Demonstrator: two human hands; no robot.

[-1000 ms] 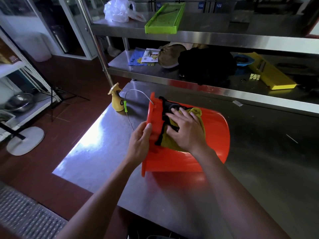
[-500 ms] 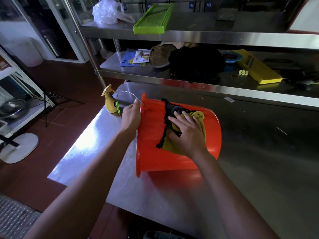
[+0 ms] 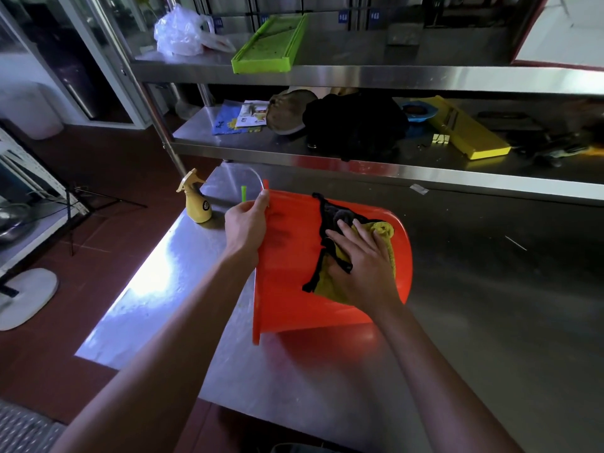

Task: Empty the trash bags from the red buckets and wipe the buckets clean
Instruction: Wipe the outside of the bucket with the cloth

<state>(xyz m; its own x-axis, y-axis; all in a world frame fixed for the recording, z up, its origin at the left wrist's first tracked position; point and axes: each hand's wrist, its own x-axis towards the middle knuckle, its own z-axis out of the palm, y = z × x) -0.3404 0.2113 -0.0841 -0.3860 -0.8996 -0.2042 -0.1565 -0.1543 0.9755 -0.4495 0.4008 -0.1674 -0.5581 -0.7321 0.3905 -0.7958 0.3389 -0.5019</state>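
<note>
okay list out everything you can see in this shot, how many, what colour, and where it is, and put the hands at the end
bucket: one, red, on its side on the steel table
cloth: one, yellow and black, on the bucket's wall
spray bottle: one, yellow, table's far left corner
plastic bag: one, white, top shelf
tray: one, green, top shelf
slicer: one, yellow, middle shelf, right
black bundle: one, middle shelf
left hand: grips the bucket's rim
right hand: presses the cloth flat against the bucket
</note>
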